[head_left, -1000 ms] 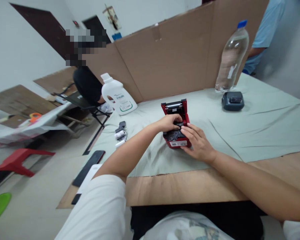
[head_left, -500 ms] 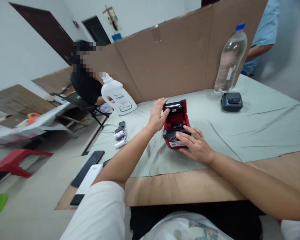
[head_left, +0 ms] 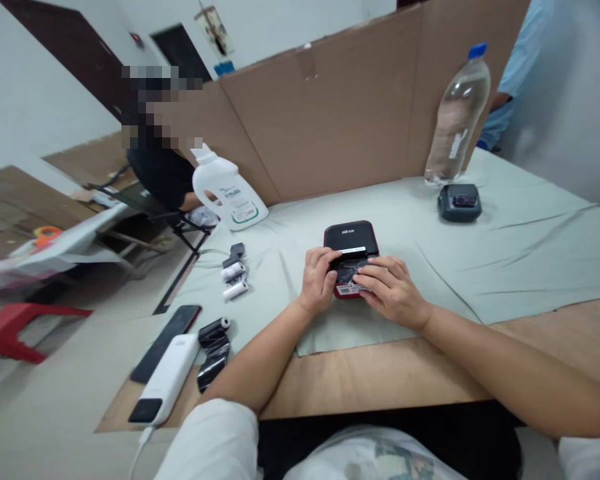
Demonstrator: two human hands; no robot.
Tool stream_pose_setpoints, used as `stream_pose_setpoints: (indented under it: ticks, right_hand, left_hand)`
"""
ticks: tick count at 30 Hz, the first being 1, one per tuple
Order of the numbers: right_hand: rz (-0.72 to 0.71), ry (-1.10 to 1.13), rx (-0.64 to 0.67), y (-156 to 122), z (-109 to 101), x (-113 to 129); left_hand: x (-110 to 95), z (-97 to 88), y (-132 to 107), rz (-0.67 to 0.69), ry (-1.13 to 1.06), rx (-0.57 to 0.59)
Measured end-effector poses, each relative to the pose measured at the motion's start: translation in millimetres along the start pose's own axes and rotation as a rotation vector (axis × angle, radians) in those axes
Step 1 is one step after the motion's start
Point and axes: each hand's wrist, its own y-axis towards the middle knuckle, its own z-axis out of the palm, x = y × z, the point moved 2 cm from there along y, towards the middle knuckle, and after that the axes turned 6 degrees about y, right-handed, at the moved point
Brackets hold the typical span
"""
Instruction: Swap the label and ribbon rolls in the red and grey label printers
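Observation:
A small red-and-black label printer stands on the pale green cloth in front of me, its black lid lowered over the body. A white strip runs along the lid's front edge, and shiny dark film shows in front of it. My left hand is closed around the printer's left side, fingertips at the lid's edge. On the front right side rests my right hand, its fingers bent over the dark front part and the thumb side hidden low down. Whatever lies beneath the fingers is hidden.
Rolls in black and white lie to the left, with black ribbon rolls, a white power bank and a phone. Behind stand a white jug, a cardboard partition, a water bottle and a dark device. Two people are beyond.
The printer's lid has swung from upright and open down over the body. My left hand has come down and nearer to me with it; my right hand stays at the front right.

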Motion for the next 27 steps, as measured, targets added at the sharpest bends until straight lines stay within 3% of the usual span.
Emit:
stream_pose_setpoints:
  ticks: [10,18,27]
  right_hand:
    - [0.08,0.028,-0.023,9,0,-1]
    - [0.165,0.076,-0.118,16,-12,-4]
    - [0.079,0.064,-0.084,9,-4,-2]
  left_hand:
    - [1,5.3,-4,0.029,0.021,-0.057]
    - [3,4.1,-4,0.054,0.03,-0.067]
    - [3,4.0,-6,0.019,0.082,-0.067]
